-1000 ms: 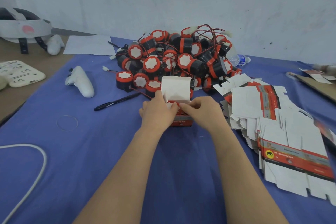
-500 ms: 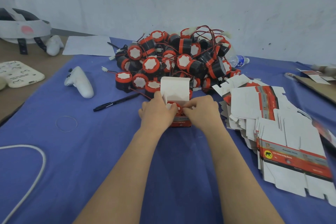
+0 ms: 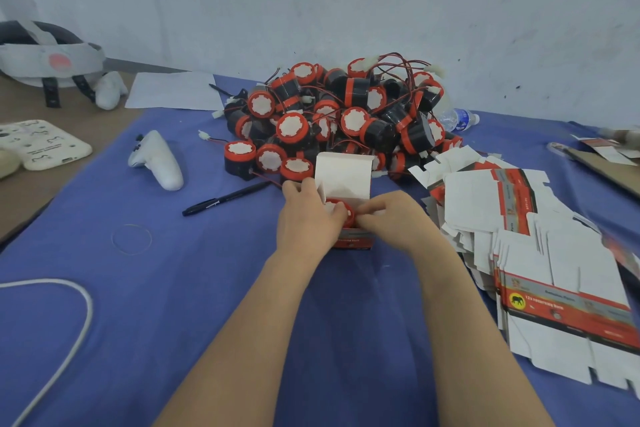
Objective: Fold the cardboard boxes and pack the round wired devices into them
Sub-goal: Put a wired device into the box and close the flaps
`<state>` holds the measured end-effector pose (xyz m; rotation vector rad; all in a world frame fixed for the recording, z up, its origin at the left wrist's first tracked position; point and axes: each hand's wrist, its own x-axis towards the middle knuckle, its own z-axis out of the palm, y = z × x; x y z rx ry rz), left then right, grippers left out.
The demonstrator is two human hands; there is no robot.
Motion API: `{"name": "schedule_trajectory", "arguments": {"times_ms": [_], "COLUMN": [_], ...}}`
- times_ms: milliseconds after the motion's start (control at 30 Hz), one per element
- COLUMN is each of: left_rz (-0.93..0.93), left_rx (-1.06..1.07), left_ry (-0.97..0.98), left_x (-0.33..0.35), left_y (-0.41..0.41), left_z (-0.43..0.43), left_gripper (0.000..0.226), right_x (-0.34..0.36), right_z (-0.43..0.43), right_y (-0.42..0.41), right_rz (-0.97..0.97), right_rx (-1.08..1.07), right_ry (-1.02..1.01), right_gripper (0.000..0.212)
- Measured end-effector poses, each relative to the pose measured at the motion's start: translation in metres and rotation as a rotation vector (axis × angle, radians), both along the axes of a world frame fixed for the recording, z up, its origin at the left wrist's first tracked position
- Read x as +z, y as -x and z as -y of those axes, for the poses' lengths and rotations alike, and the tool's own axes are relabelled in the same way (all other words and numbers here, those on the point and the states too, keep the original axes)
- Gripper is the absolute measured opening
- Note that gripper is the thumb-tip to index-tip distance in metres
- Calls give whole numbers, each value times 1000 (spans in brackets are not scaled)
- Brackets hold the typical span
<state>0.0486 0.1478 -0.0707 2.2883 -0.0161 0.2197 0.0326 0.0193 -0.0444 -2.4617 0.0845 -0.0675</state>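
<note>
A small red-and-white cardboard box (image 3: 353, 242) stands upright on the blue cloth, its white lid flap (image 3: 343, 174) raised at the back. Inside it sits a round red-rimmed device (image 3: 341, 211), top showing. My left hand (image 3: 308, 218) grips the box's left side, thumb at the side flap. My right hand (image 3: 391, 218) holds the right side, fingers pinched at the box's rim next to the device. Behind the box lies a heap of round black-and-red wired devices (image 3: 346, 121). A stack of flat unfolded boxes (image 3: 540, 253) spreads out on the right.
A black pen (image 3: 225, 199) and a white controller (image 3: 157, 159) lie to the left. A white cable (image 3: 69, 319) loops at the near left. A water bottle (image 3: 459, 118) lies behind the heap. A headset (image 3: 45, 59), paper sheet (image 3: 175, 90) and white pad (image 3: 41, 144) sit far left.
Both hands have stayed on the box. The fingers have parted slightly, so the device's red top now shows inside the open box.
</note>
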Motion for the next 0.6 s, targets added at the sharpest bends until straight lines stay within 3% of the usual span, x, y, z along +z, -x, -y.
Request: {"name": "schedule_trajectory", "arguments": {"times_ms": [400,533,600], "left_rz": [11,30,41], "left_rx": [5,35,77], "left_ry": [33,73,101], "left_x": [-1,-3,-4], "left_y": [-1,-3,-5], "left_z": [2,3,0], "left_gripper": [38,39,43], "right_x": [-5,-11,-11], "right_z": [-12,-18,-15], "right_y": [-4,-1,1], "right_rz": [109,296,341], "right_rx": [-110,-152,-119], "right_ry": [269,136,41], "right_gripper": [28,49,34]}}
